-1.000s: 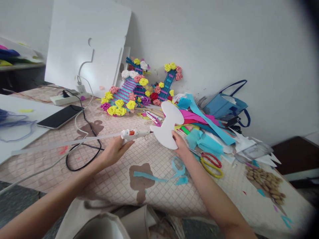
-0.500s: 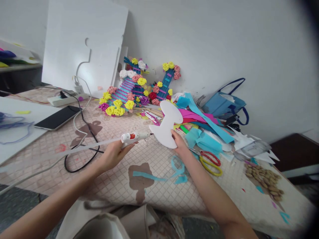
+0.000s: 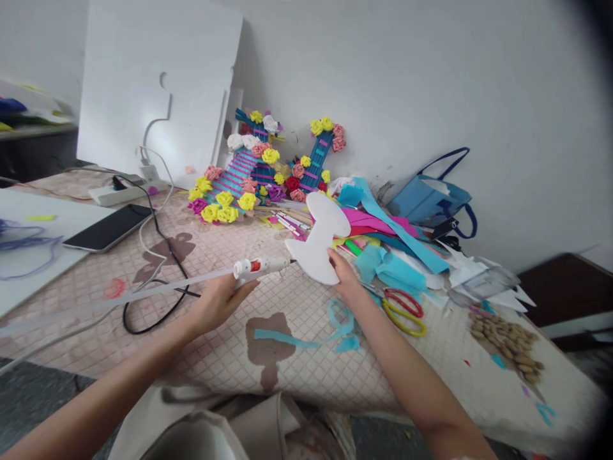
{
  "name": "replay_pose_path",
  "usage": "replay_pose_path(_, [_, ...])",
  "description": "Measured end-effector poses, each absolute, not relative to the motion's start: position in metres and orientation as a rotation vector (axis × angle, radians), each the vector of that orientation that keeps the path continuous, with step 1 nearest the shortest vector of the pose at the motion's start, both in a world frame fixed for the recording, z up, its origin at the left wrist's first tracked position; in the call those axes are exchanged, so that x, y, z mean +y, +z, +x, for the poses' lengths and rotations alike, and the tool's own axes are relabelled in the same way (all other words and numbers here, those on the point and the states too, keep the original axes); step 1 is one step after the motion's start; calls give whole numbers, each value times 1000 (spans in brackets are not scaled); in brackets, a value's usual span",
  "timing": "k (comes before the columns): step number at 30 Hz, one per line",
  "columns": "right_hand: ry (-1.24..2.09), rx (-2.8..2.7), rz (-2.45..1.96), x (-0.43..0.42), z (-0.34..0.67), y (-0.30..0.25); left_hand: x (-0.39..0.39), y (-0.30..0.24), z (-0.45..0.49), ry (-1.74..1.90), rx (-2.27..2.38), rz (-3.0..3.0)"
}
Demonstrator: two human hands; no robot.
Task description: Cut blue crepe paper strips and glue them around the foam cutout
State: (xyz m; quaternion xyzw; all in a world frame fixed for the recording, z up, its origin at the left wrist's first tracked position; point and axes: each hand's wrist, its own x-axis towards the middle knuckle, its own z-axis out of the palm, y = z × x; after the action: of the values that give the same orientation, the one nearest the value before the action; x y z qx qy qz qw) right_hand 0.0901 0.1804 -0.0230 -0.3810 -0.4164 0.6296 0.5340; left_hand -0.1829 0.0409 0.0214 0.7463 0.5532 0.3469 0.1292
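My left hand [image 3: 221,301] is closed around the handle of a white hot glue gun [image 3: 262,265]. A long translucent glue stick [image 3: 177,284] runs out of the gun's back end. The dark nozzle points right, at the left edge of a white foam cutout [image 3: 320,249]; whether it touches cannot be told. My right hand [image 3: 343,271] pinches that cutout by its lower right edge and holds it above the table. Beneath and between the hands lie a light blue crepe paper strip [image 3: 287,338] and a brown stain on the tablecloth.
Behind stand decorated pieces with paper flowers [image 3: 234,182]. At right are red-and-yellow scissors [image 3: 405,312], crepe paper [image 3: 393,271], a blue bag [image 3: 428,201] and peanut-like pods [image 3: 507,342]. At left are a phone [image 3: 108,228], a power strip [image 3: 119,188] and a black cable [image 3: 127,319].
The glue gun, the cutout and both hands keep almost the same places. The whole view has shifted slightly, with no visible change of grip.
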Motion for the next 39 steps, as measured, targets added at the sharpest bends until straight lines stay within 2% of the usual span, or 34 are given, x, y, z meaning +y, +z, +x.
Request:
replay_pose_path(19, [1473,-987,-900,186,90,-27,35,11,-175,975,1577,2312])
replay_pose_path(29, [1472,-1005,-903,188,91,-29,31,22,-163,1017,1450,2412])
replay_pose_path(39, [1470,-996,-914,187,91,-27,37,15,-176,1106,1671,2240])
